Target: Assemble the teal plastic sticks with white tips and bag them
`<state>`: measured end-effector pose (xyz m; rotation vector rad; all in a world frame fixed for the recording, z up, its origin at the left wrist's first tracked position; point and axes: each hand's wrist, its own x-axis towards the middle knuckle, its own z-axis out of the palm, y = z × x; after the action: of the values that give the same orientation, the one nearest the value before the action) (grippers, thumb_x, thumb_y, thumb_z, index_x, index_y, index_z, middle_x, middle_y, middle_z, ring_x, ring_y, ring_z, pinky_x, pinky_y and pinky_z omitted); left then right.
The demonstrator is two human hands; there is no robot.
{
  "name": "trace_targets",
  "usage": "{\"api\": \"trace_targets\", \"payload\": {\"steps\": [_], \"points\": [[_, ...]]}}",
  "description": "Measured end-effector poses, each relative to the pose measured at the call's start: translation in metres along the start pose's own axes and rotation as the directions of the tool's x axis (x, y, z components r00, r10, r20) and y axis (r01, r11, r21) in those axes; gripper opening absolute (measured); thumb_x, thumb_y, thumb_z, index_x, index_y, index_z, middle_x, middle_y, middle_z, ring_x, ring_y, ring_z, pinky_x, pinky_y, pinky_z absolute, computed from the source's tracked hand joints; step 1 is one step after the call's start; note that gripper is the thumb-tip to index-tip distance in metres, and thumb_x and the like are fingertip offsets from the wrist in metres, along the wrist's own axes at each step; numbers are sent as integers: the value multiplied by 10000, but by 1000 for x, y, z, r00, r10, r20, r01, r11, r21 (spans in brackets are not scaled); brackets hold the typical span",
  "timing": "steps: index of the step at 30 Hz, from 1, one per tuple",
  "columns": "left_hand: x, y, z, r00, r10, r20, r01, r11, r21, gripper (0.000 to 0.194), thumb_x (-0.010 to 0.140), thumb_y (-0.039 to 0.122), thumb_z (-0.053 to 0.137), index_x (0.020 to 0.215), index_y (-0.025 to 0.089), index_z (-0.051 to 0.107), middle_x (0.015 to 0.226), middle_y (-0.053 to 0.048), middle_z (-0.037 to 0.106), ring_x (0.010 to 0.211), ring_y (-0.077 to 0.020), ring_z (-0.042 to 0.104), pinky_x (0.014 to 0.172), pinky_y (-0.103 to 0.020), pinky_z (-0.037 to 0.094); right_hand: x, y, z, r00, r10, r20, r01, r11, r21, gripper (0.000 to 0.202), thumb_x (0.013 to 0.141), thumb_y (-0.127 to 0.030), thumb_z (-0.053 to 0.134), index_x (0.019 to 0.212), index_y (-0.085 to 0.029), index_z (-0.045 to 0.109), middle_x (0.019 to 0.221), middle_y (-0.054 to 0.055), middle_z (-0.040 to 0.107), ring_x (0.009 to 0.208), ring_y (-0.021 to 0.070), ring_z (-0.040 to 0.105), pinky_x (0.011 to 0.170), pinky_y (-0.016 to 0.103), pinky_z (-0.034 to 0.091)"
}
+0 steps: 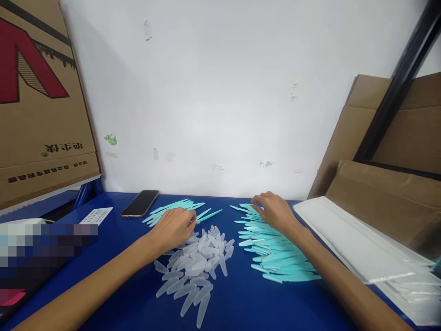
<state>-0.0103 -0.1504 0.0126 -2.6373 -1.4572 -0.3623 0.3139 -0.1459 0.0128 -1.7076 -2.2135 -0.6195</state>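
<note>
On the blue table, my left hand point(177, 226) is closed between a small pile of turquoise blade-shaped pieces point(177, 204) and a heap of translucent whitish caps point(203, 253). Its fingertips are bent down beside a turquoise piece, and what they grip is too small to make out. My right hand point(274, 209) has its fingers curled at the far end of a long row of turquoise pieces point(279, 257). Whatever lies between those fingertips is hidden. The row extends toward me under my right forearm.
A phone point(140, 203) and a printed card point(96, 216) lie at the left. White plastic bags point(358, 239) and brown cardboard point(382, 202) are at the right. A large carton point(44, 119) stands back left, before a white wall point(213, 92).
</note>
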Motion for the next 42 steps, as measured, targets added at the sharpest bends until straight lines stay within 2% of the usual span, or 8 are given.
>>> {"api": "trace_targets", "payload": {"steps": [14,17,21,25,30,34,39,42], "points": [[3,-18,10,999,-33,-16,34,998,59,205,912,289,490,931,179,663,961,-133,683,822,-282,666,630,-310,417,0,0,31,993,-62,101,62,998,4,156,920,-239,592,907,-234,747,896,68,718,933,227,619,692,286,429],[2,-19,3,1000,-23,-19,23,999,29,217,909,295,482,984,186,654,986,-130,679,815,-283,658,620,-317,414,1,0,32,992,-72,105,74,997,-11,163,920,-221,580,877,-220,737,866,70,708,905,224,617,683,286,421],[0,-21,-16,999,32,16,-31,999,-43,214,892,296,482,834,216,671,883,-78,695,739,-233,644,595,-296,405,2,-1,29,991,-92,101,96,995,-35,168,926,-229,573,850,-204,721,841,79,699,883,219,613,701,288,417],[-3,-27,-29,989,94,113,-75,985,-158,225,847,352,543,752,242,715,789,-47,705,692,-205,640,566,-278,404,2,-5,21,993,-98,63,102,993,-59,177,950,-247,546,889,-205,707,856,79,700,883,218,612,705,292,410],[-6,-34,-25,973,113,201,-68,974,-217,221,807,444,615,842,268,745,763,-44,702,739,-230,642,548,-277,385,0,-15,6,997,-80,-3,79,993,-91,215,1000,-276,462,965,-194,658,792,75,687,741,212,615,633,298,368],[-6,-32,-20,975,98,200,-59,980,-192,186,815,410,610,819,258,717,788,-42,710,748,-226,643,542,-270,377,-1,-23,-1,996,-88,-24,85,992,-98,205,1008,-276,446,963,-191,627,746,57,672,640,192,594,589,293,331],[-7,-29,-20,975,110,194,-79,984,-161,141,822,273,552,742,237,663,763,-41,706,698,-212,628,546,-274,372,-2,-26,-1,981,-162,-105,158,987,-42,165,993,-270,494,998,-217,651,790,47,694,726,199,627,626,284,367],[-6,-27,-23,989,107,104,-93,987,-130,163,867,297,514,806,230,650,833,-54,709,738,-226,629,585,-289,381,-4,-26,-1,975,-149,-163,159,986,53,204,999,-295,487,1073,-238,668,823,44,704,752,196,638,637,280,407]]}}
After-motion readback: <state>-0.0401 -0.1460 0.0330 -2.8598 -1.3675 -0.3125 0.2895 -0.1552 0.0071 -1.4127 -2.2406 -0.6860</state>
